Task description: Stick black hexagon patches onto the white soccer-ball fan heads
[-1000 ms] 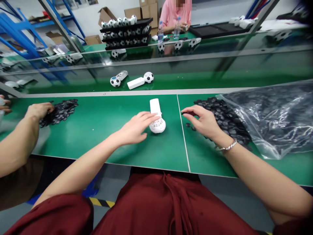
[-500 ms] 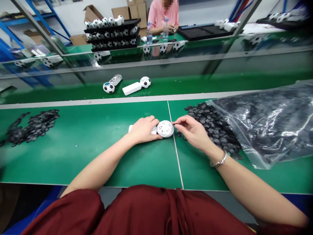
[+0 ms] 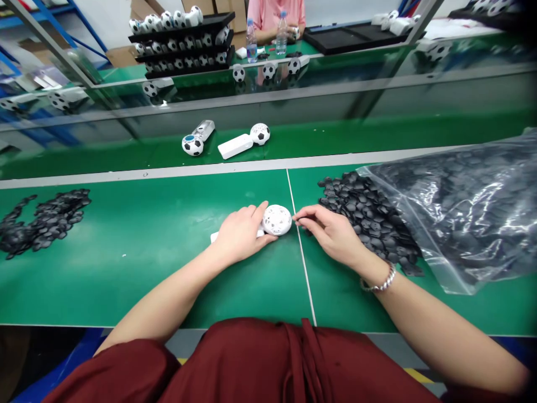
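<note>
My left hand is wrapped round the handle of a white device whose round head faces up, with small holes and dark marks on it. Just right of that head, my right hand pinches a small black piece between thumb and fingertips. Behind the right hand lies a heap of small black pieces. A second pile of black pieces is spread at the far left of the green table.
Two white devices with football-patterned heads lie beyond the pale strip. A clear bag of black pieces covers the right side. Further back are stacked black trays, bottles and a person in pink.
The view has shifted a little. The white device and my left hand sit slightly further left, and a small gap shows between the device's head and my right fingertips.
</note>
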